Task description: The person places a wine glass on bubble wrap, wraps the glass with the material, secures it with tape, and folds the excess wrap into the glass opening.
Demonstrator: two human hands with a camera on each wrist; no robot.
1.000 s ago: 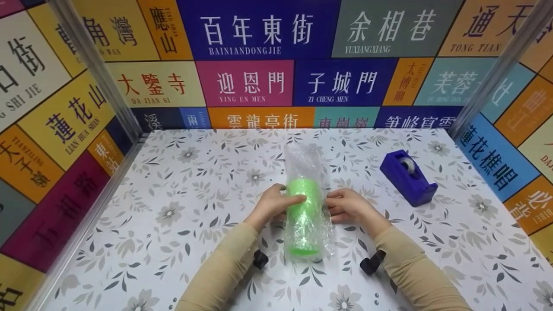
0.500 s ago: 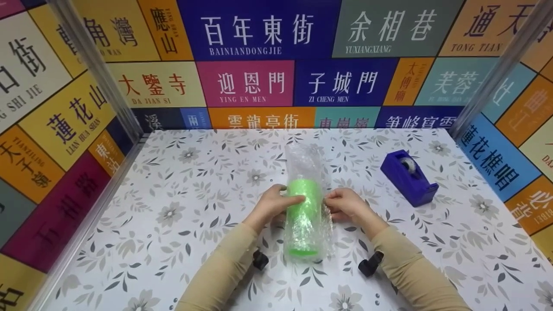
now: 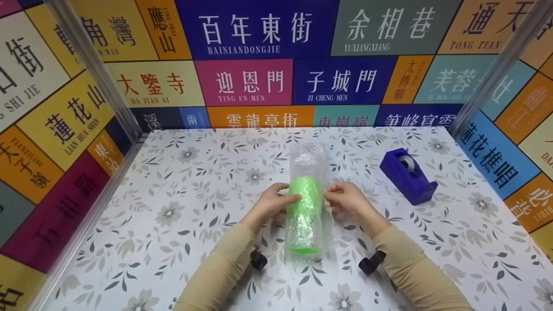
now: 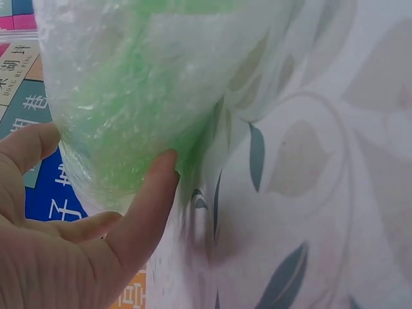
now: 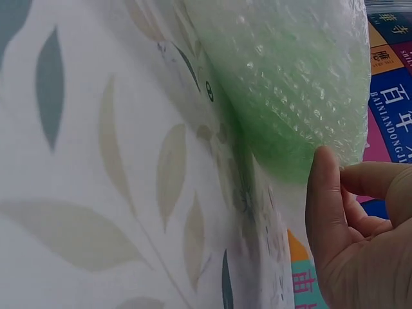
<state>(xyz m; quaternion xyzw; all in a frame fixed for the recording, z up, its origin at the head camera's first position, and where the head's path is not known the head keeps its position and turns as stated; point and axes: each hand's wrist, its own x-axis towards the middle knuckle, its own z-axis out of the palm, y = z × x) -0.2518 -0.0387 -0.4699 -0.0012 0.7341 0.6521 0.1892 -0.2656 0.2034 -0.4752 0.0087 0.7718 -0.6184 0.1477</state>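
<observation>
A green cylinder (image 3: 305,211) lies on the patterned table surface, wrapped in clear bubble wrap (image 3: 307,157) that extends past its far end. The left hand (image 3: 271,204) holds the roll from the left side, thumb over the top. In the left wrist view, that hand's fingers (image 4: 145,212) spread around the wrapped curve. On the opposite side, the right hand (image 3: 347,198) pinches the wrap's loose edge between thumb and index finger, as the right wrist view shows at the bubble wrap (image 5: 283,84). The cylinder's underside is hidden.
A blue tape dispenser (image 3: 408,176) with a roll of tape stands to the right of the right hand. Panels with colourful printed signs (image 3: 255,82) close off the back and both sides. Black straps (image 3: 371,262) circle the sleeved wrists.
The right hand's fingers have closed from a looser pose into a pinch on the wrap's edge. The wrapped cylinder has tilted slightly, its far end shifting right. The left hand stays about where it was.
</observation>
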